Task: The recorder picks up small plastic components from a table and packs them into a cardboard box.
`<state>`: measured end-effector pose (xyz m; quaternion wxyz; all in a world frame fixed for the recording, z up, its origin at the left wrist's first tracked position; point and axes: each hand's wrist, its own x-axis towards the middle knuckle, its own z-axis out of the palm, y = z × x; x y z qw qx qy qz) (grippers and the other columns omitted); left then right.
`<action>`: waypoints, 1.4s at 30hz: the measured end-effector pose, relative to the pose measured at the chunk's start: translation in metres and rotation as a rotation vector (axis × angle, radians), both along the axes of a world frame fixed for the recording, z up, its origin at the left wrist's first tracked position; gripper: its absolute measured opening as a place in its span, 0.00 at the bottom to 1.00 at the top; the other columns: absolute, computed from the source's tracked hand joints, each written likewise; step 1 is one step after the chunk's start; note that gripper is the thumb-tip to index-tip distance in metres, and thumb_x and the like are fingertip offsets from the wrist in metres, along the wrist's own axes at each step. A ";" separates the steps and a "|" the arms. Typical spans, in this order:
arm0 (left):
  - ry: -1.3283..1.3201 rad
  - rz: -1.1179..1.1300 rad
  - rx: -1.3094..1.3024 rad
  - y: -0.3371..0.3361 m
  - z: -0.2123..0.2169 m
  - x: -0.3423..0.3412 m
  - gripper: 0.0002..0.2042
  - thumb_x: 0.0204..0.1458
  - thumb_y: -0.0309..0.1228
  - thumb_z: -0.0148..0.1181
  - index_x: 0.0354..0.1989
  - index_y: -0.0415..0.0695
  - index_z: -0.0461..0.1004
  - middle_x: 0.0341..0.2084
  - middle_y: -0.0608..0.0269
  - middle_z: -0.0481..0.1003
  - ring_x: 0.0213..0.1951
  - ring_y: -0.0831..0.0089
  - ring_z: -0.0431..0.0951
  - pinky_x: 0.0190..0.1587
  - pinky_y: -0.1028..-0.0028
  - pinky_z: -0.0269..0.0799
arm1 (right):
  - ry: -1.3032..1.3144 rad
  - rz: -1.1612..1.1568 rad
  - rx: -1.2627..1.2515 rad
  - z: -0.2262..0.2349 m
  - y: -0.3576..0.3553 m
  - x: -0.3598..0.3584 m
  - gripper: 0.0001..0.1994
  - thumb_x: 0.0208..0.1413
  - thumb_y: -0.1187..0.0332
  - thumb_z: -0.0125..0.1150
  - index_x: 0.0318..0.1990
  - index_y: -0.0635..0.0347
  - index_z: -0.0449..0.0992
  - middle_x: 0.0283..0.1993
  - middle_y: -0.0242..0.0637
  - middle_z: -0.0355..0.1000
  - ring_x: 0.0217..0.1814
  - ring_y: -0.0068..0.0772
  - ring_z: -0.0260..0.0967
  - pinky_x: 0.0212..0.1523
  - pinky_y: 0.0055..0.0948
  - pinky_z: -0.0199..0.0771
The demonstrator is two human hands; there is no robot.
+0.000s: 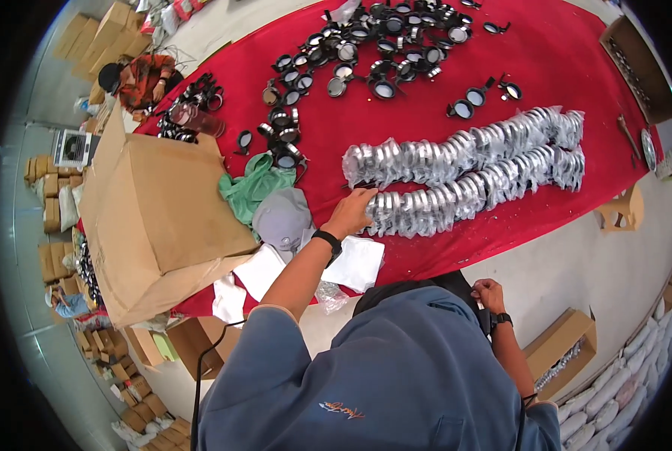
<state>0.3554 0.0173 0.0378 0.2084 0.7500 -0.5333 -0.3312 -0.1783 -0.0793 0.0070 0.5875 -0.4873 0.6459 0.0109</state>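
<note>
On red cloth, left hand outstretched, touching wrapped rings

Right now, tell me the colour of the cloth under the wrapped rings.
Red cloth, clearest in the head view.

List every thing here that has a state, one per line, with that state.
Left hand: reaching out, resting on the near end of the wrapped rows.
Right hand: drawn back at the chest, holding nothing visible.
Wrapped silver rings: bagged, laid in two long rows.
Black round parts: loose, scattered.
Cardboard box: tipped, flaps open.
Grey cap: lying flat.
</note>
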 end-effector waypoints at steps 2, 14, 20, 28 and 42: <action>0.026 -0.023 0.013 -0.009 -0.010 -0.003 0.45 0.44 0.25 0.79 0.76 0.48 0.69 0.65 0.45 0.74 0.64 0.41 0.78 0.66 0.52 0.77 | 0.018 -0.134 -0.003 0.001 0.016 -0.019 0.11 0.64 0.69 0.66 0.47 0.68 0.84 0.36 0.42 0.85 0.33 0.32 0.86 0.36 0.32 0.87; 0.167 -0.077 0.063 -0.023 -0.029 0.004 0.43 0.42 0.19 0.71 0.75 0.38 0.69 0.65 0.45 0.78 0.68 0.52 0.77 0.75 0.62 0.67 | 0.115 -0.328 -0.080 -0.056 0.119 -0.091 0.10 0.52 0.66 0.66 0.37 0.59 0.90 0.33 0.44 0.87 0.35 0.42 0.86 0.38 0.38 0.87; 0.075 -0.181 0.125 -0.040 -0.047 0.007 0.53 0.32 0.29 0.87 0.74 0.36 0.68 0.61 0.39 0.80 0.63 0.45 0.80 0.69 0.57 0.73 | 0.134 -0.532 -0.039 -0.026 0.140 -0.086 0.13 0.50 0.57 0.67 0.31 0.55 0.91 0.31 0.40 0.87 0.36 0.40 0.87 0.42 0.39 0.86; -0.035 -0.206 0.173 -0.053 -0.028 -0.006 0.50 0.26 0.27 0.90 0.67 0.42 0.71 0.53 0.45 0.84 0.56 0.48 0.84 0.62 0.57 0.79 | 0.455 0.165 -0.281 -0.051 0.184 -0.119 0.12 0.56 0.54 0.71 0.40 0.48 0.92 0.43 0.36 0.89 0.47 0.46 0.87 0.50 0.44 0.86; 0.026 -0.205 0.134 -0.064 -0.050 -0.006 0.52 0.17 0.32 0.91 0.63 0.39 0.73 0.52 0.50 0.82 0.54 0.55 0.82 0.61 0.58 0.79 | 0.457 0.117 -0.294 -0.067 0.194 -0.145 0.11 0.50 0.58 0.76 0.40 0.48 0.89 0.45 0.35 0.87 0.50 0.46 0.85 0.51 0.42 0.86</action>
